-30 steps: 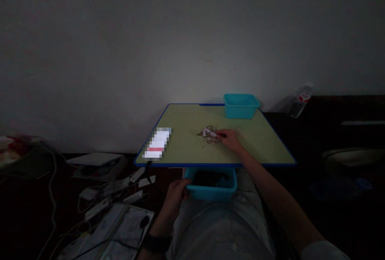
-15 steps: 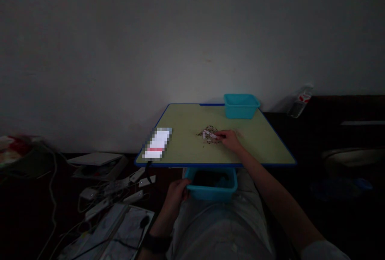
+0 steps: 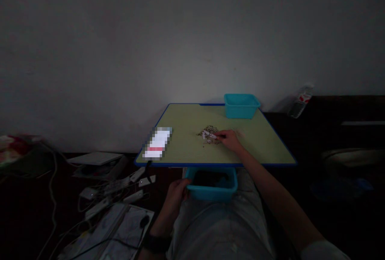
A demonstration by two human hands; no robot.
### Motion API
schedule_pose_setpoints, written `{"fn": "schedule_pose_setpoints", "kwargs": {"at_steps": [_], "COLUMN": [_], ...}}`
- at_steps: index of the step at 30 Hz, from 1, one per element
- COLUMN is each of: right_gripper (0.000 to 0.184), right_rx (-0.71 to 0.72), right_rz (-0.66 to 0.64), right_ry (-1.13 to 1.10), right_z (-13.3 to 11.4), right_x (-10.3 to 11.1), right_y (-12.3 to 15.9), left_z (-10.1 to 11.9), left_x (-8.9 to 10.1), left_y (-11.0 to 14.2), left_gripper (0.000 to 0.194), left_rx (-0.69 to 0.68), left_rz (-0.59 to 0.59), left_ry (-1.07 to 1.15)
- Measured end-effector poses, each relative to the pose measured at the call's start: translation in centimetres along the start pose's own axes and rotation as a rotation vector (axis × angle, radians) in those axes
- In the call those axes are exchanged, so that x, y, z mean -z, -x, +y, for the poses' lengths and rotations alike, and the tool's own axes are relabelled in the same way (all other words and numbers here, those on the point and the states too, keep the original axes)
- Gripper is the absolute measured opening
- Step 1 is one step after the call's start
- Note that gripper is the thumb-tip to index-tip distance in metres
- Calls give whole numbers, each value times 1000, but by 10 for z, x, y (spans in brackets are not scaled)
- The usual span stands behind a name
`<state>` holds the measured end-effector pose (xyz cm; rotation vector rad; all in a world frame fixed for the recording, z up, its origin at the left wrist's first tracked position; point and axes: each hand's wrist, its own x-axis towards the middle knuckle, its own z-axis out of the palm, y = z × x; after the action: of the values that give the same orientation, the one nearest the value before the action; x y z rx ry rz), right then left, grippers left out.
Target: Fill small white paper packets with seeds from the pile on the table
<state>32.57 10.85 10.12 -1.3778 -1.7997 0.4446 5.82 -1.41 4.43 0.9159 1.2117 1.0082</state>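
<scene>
My left hand [image 3: 177,191] is closed on the left rim of a blue plastic basin [image 3: 212,192] on my lap, below the table's near edge. The basin has dark contents that I cannot make out. Over the table, my right hand [image 3: 231,141] has its fingers pinched at a small pale pinkish-white piece [image 3: 211,135]. Around that piece lie a few other pale bits and a scatter of small dark specks [image 3: 210,127]. The picture is too dim to tell what the pale pieces are.
The folding table [image 3: 183,117] has a pale top and blue edging. A second blue basin [image 3: 240,109] stands at its back right corner, and a phone [image 3: 158,144] lies at the left. Cables and power strips [image 3: 120,185] lie left; a plastic bottle [image 3: 301,101] leans right.
</scene>
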Motion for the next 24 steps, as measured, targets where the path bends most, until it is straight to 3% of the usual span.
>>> {"fn": "schedule_pose_setpoints", "kwargs": {"at_steps": [24], "right_gripper": [26], "right_rx": [-30], "right_rz": [-52], "right_ry": [-23], "right_z": [-7], "right_x": [4], "right_y": [1], "left_z": [1], "left_x": [1], "left_y": [1], "left_gripper": [40], "left_rx": [25], "left_rz": [-10], "left_ry": [-18]}}
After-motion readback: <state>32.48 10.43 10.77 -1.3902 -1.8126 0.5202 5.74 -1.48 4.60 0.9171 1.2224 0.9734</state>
